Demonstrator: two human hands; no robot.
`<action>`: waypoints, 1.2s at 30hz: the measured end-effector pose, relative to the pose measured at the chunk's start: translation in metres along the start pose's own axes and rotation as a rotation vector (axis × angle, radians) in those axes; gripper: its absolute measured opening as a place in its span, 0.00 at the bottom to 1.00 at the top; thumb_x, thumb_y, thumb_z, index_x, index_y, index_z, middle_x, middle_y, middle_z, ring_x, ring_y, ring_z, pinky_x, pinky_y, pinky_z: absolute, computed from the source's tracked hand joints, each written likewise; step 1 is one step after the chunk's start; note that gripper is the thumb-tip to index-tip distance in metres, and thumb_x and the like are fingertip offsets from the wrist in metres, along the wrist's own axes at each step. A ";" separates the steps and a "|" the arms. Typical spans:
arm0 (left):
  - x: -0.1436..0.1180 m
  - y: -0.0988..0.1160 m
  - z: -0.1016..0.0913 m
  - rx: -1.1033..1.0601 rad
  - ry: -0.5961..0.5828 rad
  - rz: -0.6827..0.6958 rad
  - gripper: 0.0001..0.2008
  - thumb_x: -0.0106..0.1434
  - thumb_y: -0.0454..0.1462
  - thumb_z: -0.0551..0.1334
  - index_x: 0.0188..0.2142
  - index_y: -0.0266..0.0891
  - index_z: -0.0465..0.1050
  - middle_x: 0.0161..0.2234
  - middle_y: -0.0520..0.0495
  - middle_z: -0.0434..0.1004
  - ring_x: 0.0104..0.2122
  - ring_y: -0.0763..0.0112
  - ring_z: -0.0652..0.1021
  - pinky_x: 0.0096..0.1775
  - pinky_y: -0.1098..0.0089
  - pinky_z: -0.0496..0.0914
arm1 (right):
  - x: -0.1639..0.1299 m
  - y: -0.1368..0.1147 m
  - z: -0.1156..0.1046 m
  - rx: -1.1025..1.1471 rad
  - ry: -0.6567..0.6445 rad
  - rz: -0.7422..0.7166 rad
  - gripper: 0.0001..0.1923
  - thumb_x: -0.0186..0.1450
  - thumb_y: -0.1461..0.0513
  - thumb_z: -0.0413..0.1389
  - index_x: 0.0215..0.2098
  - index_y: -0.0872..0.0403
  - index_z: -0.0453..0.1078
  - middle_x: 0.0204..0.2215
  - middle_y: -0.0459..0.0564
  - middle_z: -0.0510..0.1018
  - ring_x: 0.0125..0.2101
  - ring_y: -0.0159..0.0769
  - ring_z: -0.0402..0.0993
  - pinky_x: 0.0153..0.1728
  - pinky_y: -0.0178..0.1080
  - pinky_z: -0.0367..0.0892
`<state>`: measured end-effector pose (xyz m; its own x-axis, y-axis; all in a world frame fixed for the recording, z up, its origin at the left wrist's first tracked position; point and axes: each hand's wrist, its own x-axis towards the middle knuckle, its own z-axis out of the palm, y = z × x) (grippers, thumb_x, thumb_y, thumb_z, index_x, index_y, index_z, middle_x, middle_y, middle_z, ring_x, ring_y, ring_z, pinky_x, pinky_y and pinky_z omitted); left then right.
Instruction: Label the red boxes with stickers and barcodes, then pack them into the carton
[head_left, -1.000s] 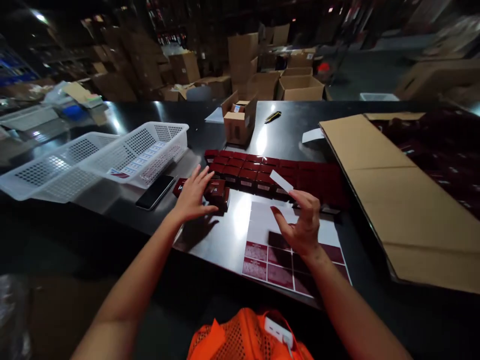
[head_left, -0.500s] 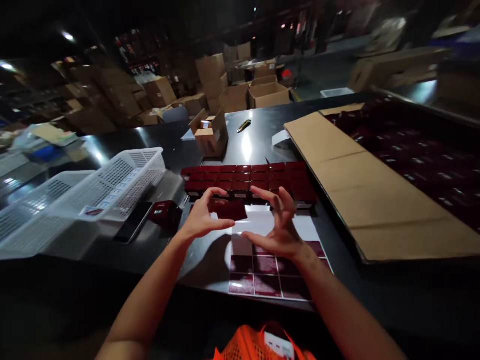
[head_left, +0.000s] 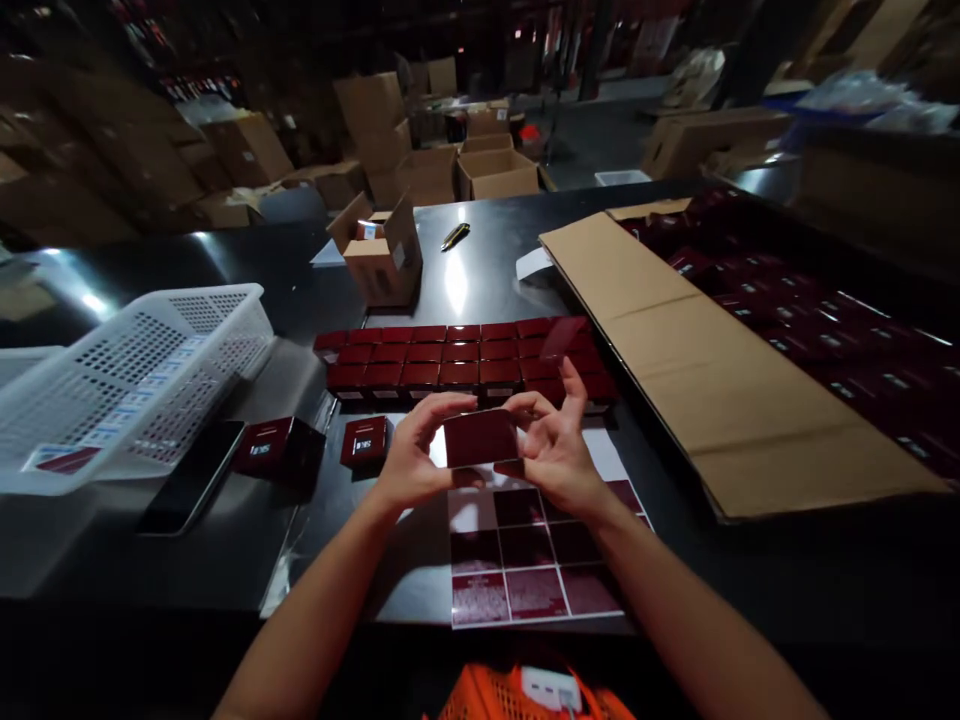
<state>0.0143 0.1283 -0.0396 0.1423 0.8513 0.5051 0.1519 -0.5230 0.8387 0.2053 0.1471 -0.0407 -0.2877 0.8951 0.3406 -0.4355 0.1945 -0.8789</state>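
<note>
A small dark red box [head_left: 481, 438] is held up between my two hands, its plain face toward me. My left hand [head_left: 420, 450] grips its left end, thumb below and fingers above. At the right end, my right hand [head_left: 551, 450] closes on the box with thumb and fingers, while one finger points up. By that raised fingertip is a thin dark red label [head_left: 562, 338], apparently stuck to it. Below lies a white sheet of dark red labels [head_left: 532, 590], partly hidden by my right forearm. Rows of dark red boxes [head_left: 461, 355] stand just beyond my hands.
Two separate dark red boxes, a nearer one [head_left: 365, 443] and another [head_left: 274, 447], sit left, beside a phone [head_left: 191, 480] and white basket [head_left: 142, 370]. An open carton [head_left: 382, 260] and cutter [head_left: 455, 237] are farther back. Cardboard [head_left: 720, 360] borders many boxes at right.
My fingers have closed from an open pose onto the box, which now sits raised between both hands. The camera view has shifted right.
</note>
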 end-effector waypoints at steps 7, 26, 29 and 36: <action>0.001 0.015 -0.002 0.164 0.003 0.092 0.26 0.52 0.45 0.74 0.49 0.43 0.75 0.45 0.42 0.81 0.44 0.61 0.81 0.46 0.62 0.76 | 0.003 0.001 -0.010 -0.227 -0.007 -0.159 0.56 0.52 0.54 0.72 0.66 0.33 0.39 0.52 0.51 0.68 0.52 0.45 0.74 0.48 0.54 0.76; -0.004 0.021 0.008 0.385 -0.051 0.141 0.19 0.56 0.38 0.71 0.49 0.45 0.76 0.42 0.46 0.82 0.41 0.64 0.81 0.44 0.64 0.76 | -0.006 -0.057 -0.009 -0.356 0.158 0.226 0.10 0.54 0.56 0.71 0.28 0.51 0.77 0.22 0.43 0.78 0.19 0.29 0.73 0.18 0.29 0.69; -0.005 0.020 0.010 0.386 -0.062 0.141 0.19 0.57 0.39 0.70 0.48 0.44 0.76 0.42 0.46 0.82 0.41 0.64 0.81 0.43 0.65 0.76 | -0.006 -0.057 -0.008 -0.388 0.179 0.265 0.11 0.54 0.56 0.71 0.28 0.52 0.77 0.20 0.43 0.77 0.17 0.28 0.71 0.15 0.29 0.66; -0.009 0.018 0.013 0.494 0.017 0.030 0.33 0.47 0.32 0.71 0.53 0.44 0.69 0.41 0.47 0.78 0.40 0.62 0.76 0.42 0.62 0.72 | -0.003 -0.053 -0.016 -0.295 0.308 0.188 0.10 0.57 0.55 0.69 0.30 0.50 0.75 0.22 0.41 0.75 0.18 0.26 0.69 0.18 0.29 0.68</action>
<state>0.0281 0.1108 -0.0316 0.1380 0.8342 0.5340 0.5943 -0.5010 0.6291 0.2431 0.1406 -0.0010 -0.0522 0.9945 0.0902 -0.1258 0.0831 -0.9886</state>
